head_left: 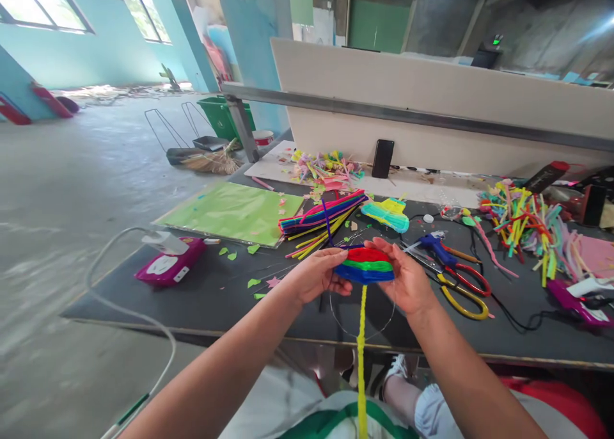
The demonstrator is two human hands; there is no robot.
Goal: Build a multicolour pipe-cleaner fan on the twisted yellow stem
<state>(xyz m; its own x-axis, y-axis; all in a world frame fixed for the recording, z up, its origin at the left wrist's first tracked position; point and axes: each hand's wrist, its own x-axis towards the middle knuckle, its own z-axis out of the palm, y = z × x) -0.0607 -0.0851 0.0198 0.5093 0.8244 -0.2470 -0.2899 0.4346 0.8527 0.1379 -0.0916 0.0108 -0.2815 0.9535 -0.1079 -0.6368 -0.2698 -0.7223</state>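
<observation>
Between my two hands is a striped pipe-cleaner piece (367,266) in red, green and blue bands, held above the near edge of the table. My left hand (330,271) pinches its left end, thumb on top. At the right end, my right hand (396,272) grips it with the fingers behind. A yellow pipe cleaner (362,356) hangs down from its lower edge toward my lap. Below the piece curves a thin wire loop (343,327). One purple pipe cleaner (327,221) sticks up near my left hand.
Bundled pipe cleaners (321,218) lie beyond my hands, beside a turquoise and yellow piece (386,214). Scissors (463,292) and a blue glue gun (436,250) lie to the right. A green sheet (235,212), purple box (170,263), upright phone (382,159) and pipe-cleaner scraps (522,218) surround the work.
</observation>
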